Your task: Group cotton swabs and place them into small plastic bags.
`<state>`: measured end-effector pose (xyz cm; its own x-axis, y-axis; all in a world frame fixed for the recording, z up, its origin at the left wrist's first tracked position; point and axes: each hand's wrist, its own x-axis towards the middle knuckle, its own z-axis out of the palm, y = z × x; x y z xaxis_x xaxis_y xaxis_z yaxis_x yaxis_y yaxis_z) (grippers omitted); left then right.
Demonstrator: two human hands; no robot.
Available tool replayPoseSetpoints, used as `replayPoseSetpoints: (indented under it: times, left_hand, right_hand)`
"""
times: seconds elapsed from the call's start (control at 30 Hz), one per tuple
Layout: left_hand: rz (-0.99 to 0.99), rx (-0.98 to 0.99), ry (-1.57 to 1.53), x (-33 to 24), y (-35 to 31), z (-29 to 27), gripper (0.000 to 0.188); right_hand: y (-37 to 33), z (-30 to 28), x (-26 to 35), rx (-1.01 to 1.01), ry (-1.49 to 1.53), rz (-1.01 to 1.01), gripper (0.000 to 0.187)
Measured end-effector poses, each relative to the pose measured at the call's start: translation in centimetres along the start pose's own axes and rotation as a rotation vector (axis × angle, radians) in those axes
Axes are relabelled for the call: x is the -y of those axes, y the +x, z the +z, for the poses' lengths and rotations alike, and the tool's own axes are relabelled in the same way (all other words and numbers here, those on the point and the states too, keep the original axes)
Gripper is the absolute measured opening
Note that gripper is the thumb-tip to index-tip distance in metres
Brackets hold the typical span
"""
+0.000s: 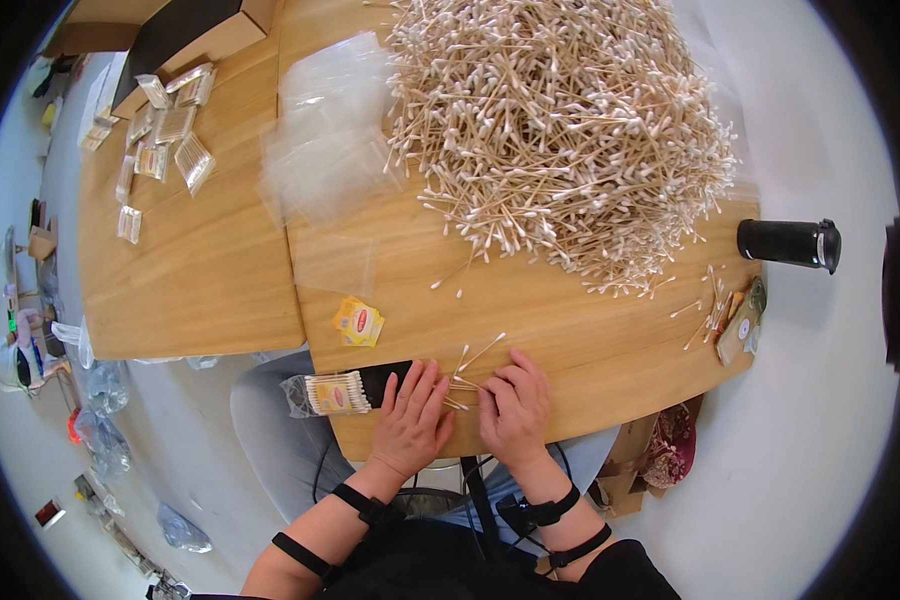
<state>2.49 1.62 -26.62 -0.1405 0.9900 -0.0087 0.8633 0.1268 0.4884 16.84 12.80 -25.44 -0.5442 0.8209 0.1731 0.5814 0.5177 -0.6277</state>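
**Cotton swabs gathered under two hands at the table's near edge**

Cotton swabs with thin wooden sticks and white tips [467, 372] lie in a small loose bunch on the light wooden table [590, 340], close to its near edge, right between the person's two hands. The left hand [413, 418] rests palm down with fingers spread flat and relaxed, its fingertips touching the ends of the bunch; it grips nothing. The right hand [515, 405] also lies palm down, fingers curled slightly over the sticks on its side; whether it pinches any swab cannot be told from above.

Just left of the left hand lies a filled clear plastic packet of swabs with a yellow and red label [335, 392], hanging partly over the table edge, with a flat black object [382, 378] touching it. A small yellow and red paper label [359, 322] sits a little farther up the table. A large heap of the same wooden swabs [560, 130] covers the far part of the table, and a stack of empty clear plastic bags [330, 140] lies beside it on the left. A black cylindrical container [788, 242] lies on its side at the table's right end. Several filled packets [165, 130] are scattered on the neighbouring wooden table to the left.
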Motion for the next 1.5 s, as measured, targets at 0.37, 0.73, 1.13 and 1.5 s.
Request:
replayPoseSetpoints:
  times: [0.37, 0.73, 1.13, 1.5]
  left_hand:
    - [0.01, -0.096, -0.09, 0.0, 0.4, 0.1, 0.058]
    - [0.08, -0.223, -0.077, 0.0, 0.3, 1.2, 0.059]
    - [0.066, -0.261, 0.076, -0.4, -0.1, 1.1, 0.041]
    - [0.097, -0.302, 0.063, -0.5, 0.0, 1.5, 0.035]
  right_hand:
    - [-0.3, 0.4, -0.1, -0.05, -0.041, -0.082, 0.016]
    - [-0.7, 0.4, -0.5, -0.17, 0.035, -0.055, 0.01]
    - [0.0, 0.3, -2.4, -0.045, 0.196, -0.104, 0.026]
    - [3.2, 2.5, -2.0, 0.014, 0.241, -0.225, 0.036]
